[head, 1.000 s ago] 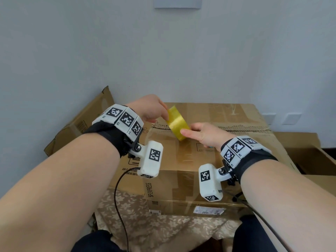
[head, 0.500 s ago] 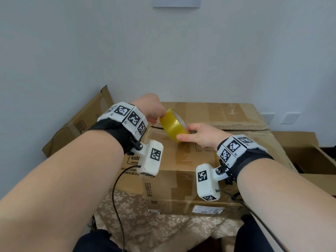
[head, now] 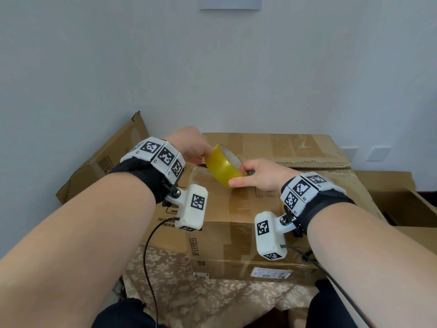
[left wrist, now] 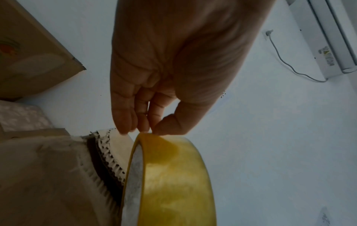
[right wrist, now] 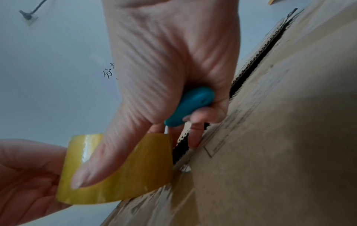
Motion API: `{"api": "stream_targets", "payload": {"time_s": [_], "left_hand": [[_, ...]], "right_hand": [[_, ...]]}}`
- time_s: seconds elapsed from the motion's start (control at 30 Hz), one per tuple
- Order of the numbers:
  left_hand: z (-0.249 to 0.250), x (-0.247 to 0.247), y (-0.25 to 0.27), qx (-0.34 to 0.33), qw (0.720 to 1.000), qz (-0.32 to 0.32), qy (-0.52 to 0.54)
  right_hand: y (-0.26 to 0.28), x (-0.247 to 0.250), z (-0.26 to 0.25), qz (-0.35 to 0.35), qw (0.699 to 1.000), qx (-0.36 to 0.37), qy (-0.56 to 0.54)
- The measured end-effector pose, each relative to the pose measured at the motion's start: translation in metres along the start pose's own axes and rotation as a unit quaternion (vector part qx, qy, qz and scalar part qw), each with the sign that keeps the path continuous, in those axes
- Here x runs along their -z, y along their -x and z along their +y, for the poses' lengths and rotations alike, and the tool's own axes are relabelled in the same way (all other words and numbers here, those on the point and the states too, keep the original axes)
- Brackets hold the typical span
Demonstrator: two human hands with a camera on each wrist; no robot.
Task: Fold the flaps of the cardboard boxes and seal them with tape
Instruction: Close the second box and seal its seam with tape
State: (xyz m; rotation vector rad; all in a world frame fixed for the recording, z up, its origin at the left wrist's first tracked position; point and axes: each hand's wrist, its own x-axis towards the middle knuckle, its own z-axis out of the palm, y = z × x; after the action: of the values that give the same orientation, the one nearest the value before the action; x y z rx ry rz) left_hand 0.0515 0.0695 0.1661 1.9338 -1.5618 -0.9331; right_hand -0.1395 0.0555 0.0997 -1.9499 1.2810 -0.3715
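Note:
A yellow tape roll (head: 223, 168) is held on edge just above the closed cardboard box (head: 248, 209), over the seam between its top flaps (right wrist: 249, 79). My right hand (head: 257, 177) grips the roll (right wrist: 123, 169) with the thumb across its outer face, and a teal cutter (right wrist: 190, 107) is tucked in the same palm. My left hand (head: 189, 147) pinches at the top edge of the roll (left wrist: 172, 175) with thumb and fingertips (left wrist: 164, 126). Whether a tape end is lifted I cannot tell.
A flattened carton (head: 104, 162) leans on the wall at left. An open box (head: 406, 204) stands at right. The taped box rests on a floral cloth (head: 212, 297). A white wall is close behind, with an air conditioner (left wrist: 332, 38).
The roll has turned from nearly edge-on to showing its open core. My left hand slid from behind it to pinch its top edge; the right hand shifted a little left.

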Motion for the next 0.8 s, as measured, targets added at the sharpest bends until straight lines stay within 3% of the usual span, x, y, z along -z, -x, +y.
{"api": "stream_targets", "payload": {"time_s": [0.33, 0.53, 0.8], "left_hand": [[-0.009, 0.004, -0.001, 0.046, 0.995, -0.036, 0.084], [-0.016, 0.004, -0.005, 0.033, 0.996, -0.027, 0.075], [-0.017, 0.005, -0.006, 0.008, 0.983, -0.042, 0.180]], "right_hand": [[-0.002, -0.001, -0.002, -0.004, 1.000, 0.008, 0.021], [-0.006, -0.003, -0.011, 0.015, 0.998, 0.025, 0.051], [-0.012, 0.002, -0.014, 0.007, 0.994, 0.019, 0.105]]}}
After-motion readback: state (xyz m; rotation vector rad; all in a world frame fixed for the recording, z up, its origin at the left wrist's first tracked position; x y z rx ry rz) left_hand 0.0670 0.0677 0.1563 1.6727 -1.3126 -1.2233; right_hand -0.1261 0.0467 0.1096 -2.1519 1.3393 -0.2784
